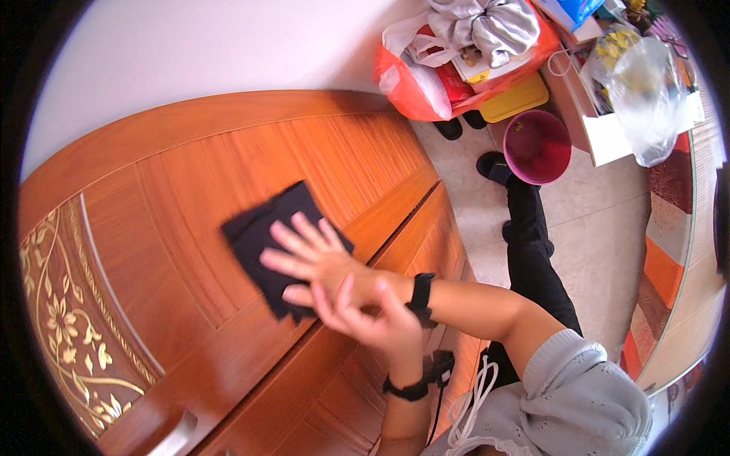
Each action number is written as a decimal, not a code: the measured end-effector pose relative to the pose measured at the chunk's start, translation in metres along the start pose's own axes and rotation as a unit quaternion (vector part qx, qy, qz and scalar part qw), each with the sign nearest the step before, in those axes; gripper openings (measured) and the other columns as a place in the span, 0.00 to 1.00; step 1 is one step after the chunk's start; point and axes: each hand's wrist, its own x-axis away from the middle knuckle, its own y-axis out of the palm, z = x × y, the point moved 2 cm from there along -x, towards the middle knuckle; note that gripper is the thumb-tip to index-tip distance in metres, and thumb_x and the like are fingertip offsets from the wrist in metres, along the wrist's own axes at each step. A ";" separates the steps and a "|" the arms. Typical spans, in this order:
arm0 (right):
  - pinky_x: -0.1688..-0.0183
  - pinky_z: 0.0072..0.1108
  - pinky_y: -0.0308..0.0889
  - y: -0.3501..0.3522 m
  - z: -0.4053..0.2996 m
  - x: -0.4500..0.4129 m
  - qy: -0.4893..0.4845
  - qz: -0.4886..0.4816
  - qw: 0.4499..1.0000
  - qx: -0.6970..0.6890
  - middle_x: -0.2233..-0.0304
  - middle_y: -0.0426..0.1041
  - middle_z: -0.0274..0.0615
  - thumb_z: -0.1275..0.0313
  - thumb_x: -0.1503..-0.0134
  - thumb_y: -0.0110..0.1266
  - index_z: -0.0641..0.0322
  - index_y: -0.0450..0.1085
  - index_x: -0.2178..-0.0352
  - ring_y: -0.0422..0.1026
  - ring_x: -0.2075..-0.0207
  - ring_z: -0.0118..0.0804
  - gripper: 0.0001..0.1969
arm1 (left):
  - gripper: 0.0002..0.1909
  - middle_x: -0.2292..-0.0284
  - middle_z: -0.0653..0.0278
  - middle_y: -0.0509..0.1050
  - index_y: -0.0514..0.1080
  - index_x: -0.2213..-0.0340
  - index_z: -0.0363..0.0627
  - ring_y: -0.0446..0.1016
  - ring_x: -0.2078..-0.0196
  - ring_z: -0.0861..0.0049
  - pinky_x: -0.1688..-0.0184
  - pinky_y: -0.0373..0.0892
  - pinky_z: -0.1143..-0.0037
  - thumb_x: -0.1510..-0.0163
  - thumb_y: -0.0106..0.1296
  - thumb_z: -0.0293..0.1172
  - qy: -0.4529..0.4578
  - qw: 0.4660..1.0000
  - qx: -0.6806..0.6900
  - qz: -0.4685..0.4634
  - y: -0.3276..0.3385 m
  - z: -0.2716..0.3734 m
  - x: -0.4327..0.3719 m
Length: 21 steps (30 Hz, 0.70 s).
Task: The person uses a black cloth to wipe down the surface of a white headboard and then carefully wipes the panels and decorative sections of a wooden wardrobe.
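Observation:
A folded black cloth [256, 239] lies on an orange-brown panelled wooden surface [188, 154]. Over the cloth is my right hand [319, 262], its fingers spread, holding nothing; whether it presses on the cloth cannot be told. My left hand [376, 319], blurred, overlaps the right hand near the wrist, with its fingers bent and apart and nothing seen in them. Each wrist has a black band, the right one [422, 296] and the left one [406, 390]. A dark device with a cable [440, 367] shows beside the left forearm.
A metal handle [177, 436] and a gold floral panel [68, 336] are at lower left. A red plastic bag [393, 88] of goods, a yellow tray [516, 100] and a pink bucket [536, 148] stand at upper right. A glass-edged table [678, 273] runs along the right.

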 end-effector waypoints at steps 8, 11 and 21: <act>0.41 0.45 0.38 -0.004 0.177 0.057 0.377 0.052 0.925 -0.013 0.37 0.36 0.46 0.56 0.43 0.39 0.39 0.43 0.40 0.36 0.38 0.60 0.30 | 0.36 0.45 0.39 0.52 0.53 0.46 0.35 0.50 0.42 0.47 0.43 0.49 0.59 0.54 0.55 0.30 -0.022 0.962 0.051 -0.268 0.143 -0.070 -0.008; 0.43 0.51 0.40 -0.007 0.140 -0.010 0.288 0.045 0.956 0.037 0.38 0.39 0.48 0.57 0.46 0.44 0.42 0.47 0.41 0.40 0.39 0.61 0.31 | 0.38 0.45 0.38 0.52 0.49 0.45 0.34 0.53 0.43 0.48 0.43 0.50 0.59 0.54 0.54 0.29 -0.066 0.961 0.179 -0.201 0.126 -0.047 -0.051; 0.40 0.48 0.30 -0.042 0.179 -0.110 0.020 0.068 0.997 -0.034 0.38 0.40 0.46 0.57 0.42 0.41 0.51 0.39 0.39 0.35 0.36 0.51 0.33 | 0.25 0.44 0.50 0.55 0.58 0.49 0.33 0.56 0.43 0.60 0.42 0.51 0.66 0.48 0.49 0.28 -0.058 0.990 0.126 -0.018 0.165 -0.048 -0.110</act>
